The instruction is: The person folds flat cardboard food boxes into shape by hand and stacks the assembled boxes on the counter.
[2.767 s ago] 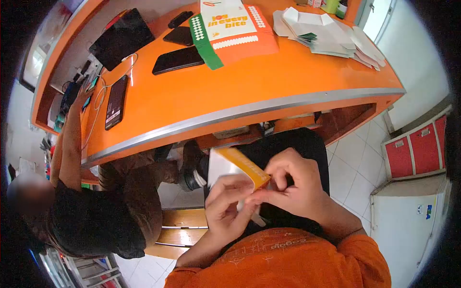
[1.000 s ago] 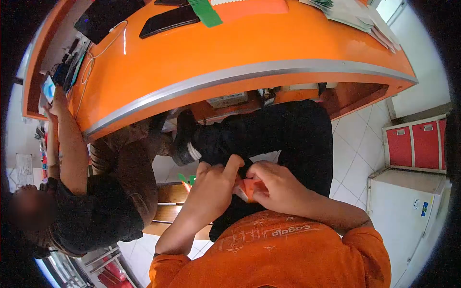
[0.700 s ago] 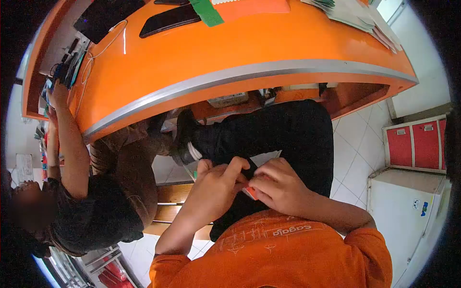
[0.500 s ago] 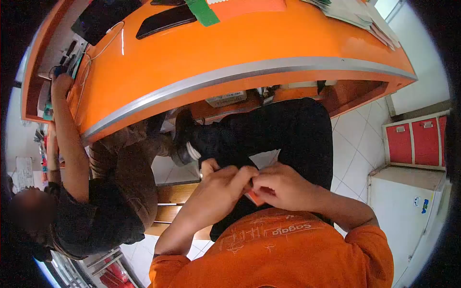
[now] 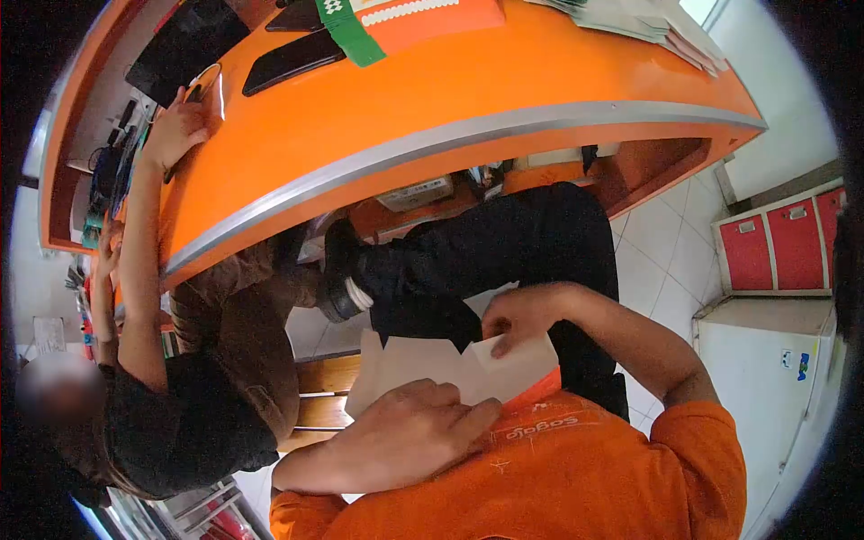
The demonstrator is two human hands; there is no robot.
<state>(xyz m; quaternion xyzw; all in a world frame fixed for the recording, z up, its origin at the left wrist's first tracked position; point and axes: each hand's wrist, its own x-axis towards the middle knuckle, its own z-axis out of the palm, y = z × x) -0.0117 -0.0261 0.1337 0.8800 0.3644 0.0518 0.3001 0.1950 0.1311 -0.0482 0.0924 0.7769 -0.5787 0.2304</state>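
A white cut and creased card sheet (image 5: pixel 405 362), with an orange part at its right edge, lies across my lap. My left hand (image 5: pixel 409 432) rests on its near side, palm down, fingers bent and apart. At the upper right of the sheet, my right hand (image 5: pixel 524 319) pinches a white flap between thumb and fingers. Part of the sheet is hidden under my left hand.
Ahead is an orange desk (image 5: pixel 450 99) with a metal edge, a black phone (image 5: pixel 292 61), a printed flat box (image 5: pixel 432 25) and stacked card sheets (image 5: pixel 630 27). At left sits another person (image 5: pixel 189 414), one hand on the desk. Red drawers (image 5: pixel 747 255) stand right.
The card has turned and shows its broad white face. My hands have moved apart, the left one nearer my body. The other person's hand has moved onto the desk top.
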